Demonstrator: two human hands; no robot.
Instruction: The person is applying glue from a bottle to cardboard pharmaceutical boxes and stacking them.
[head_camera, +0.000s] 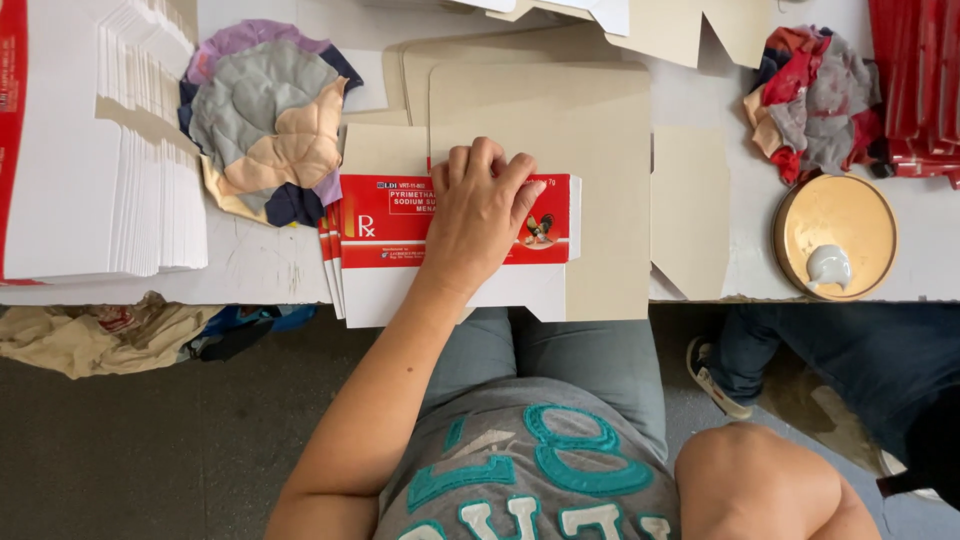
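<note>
My left hand lies palm down on a flat red-and-white folding carton at the table's near edge, fingers pointing away from me and pressing on its middle. It grips nothing. The carton rests on tan cardboard sheets, with a few more red-edged flat cartons fanned out under its left end. My right hand is out of view; only a bent bare arm shows at the bottom right.
A tall stack of white flat cartons stands at the left. Rag piles lie at the back left and back right. A round tan dish with a white blob sits right. Another person's jeans and shoe are under the table.
</note>
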